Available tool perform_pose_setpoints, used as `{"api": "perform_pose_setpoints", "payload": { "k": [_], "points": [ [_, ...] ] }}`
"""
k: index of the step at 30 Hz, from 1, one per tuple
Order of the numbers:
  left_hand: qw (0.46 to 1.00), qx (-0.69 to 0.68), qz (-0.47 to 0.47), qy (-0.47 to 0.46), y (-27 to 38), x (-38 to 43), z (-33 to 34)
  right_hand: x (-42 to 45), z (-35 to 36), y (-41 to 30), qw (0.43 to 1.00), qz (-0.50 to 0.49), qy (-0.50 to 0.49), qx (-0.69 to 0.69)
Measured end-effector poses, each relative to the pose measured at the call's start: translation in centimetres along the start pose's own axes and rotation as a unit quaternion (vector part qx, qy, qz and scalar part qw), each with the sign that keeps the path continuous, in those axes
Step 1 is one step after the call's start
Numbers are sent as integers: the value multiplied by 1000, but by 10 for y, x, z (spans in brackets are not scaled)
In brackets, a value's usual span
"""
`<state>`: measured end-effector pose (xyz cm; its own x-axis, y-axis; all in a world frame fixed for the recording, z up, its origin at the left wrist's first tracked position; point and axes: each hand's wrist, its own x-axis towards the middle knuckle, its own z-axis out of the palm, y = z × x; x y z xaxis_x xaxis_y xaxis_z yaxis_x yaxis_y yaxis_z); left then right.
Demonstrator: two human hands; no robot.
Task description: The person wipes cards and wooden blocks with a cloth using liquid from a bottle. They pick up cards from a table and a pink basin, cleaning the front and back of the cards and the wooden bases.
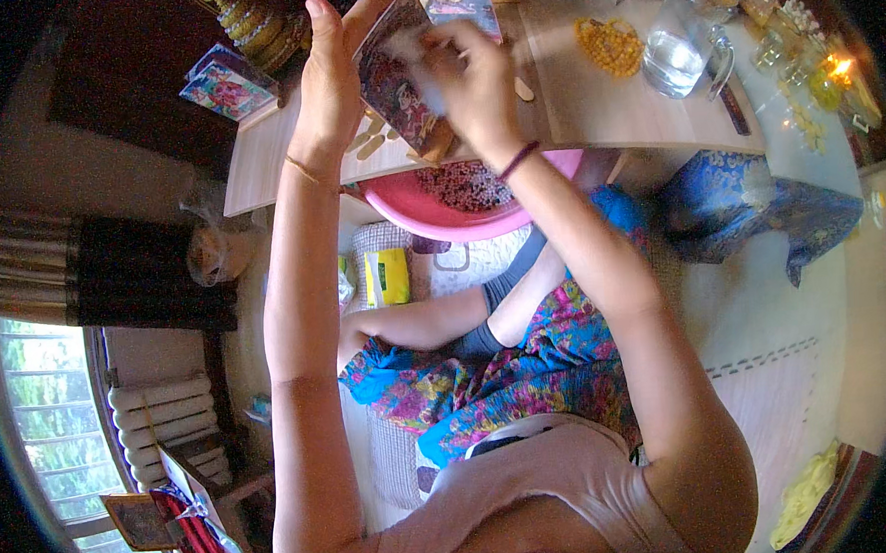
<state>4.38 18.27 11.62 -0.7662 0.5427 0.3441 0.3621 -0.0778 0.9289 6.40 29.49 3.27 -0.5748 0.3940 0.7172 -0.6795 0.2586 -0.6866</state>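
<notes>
A dark picture panel (401, 102) with a painted figure stands tilted on a small wooden base (436, 145) near the table's front edge. My left hand (333, 68) grips its left side and upper edge, thumb raised. Over the panel's face, my right hand (482, 87) is blurred by motion. Its fingers are bent around a pale, blurred thing (426, 71) that looks like a cloth or tissue. Beside the panel's foot lie several flat, tan oval pieces (370, 141). Below the table edge is a pink basin (409, 207) with many small dark beads or berries (476, 185) in it.
On the pale wooden table (645, 127) are yellow beads (609, 46), a glass mug of clear liquid (676, 58) and, far right, a small flame (841, 68). Another painted picture (227, 91) stands at left. A yellow packet (387, 277) lies by my crossed legs. Blue brocade (754, 200) hangs at right.
</notes>
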Motion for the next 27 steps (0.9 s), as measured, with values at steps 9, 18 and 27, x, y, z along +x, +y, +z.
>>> {"api": "perform_pose_setpoints", "payload": {
  "k": [9, 18, 27],
  "points": [
    [997, -75, -20, -20, -2, -2, -6, -34, -2, -14, 994, -5, -103, 18],
    [999, -41, -13, -21, -1, 1, -4, -41, -22, -5, 976, 12, -177, -128],
    [999, 3, -2, -39, 8, -3, -5, -13, -39, 19, 927, -63, -207, -307]
  ]
}}
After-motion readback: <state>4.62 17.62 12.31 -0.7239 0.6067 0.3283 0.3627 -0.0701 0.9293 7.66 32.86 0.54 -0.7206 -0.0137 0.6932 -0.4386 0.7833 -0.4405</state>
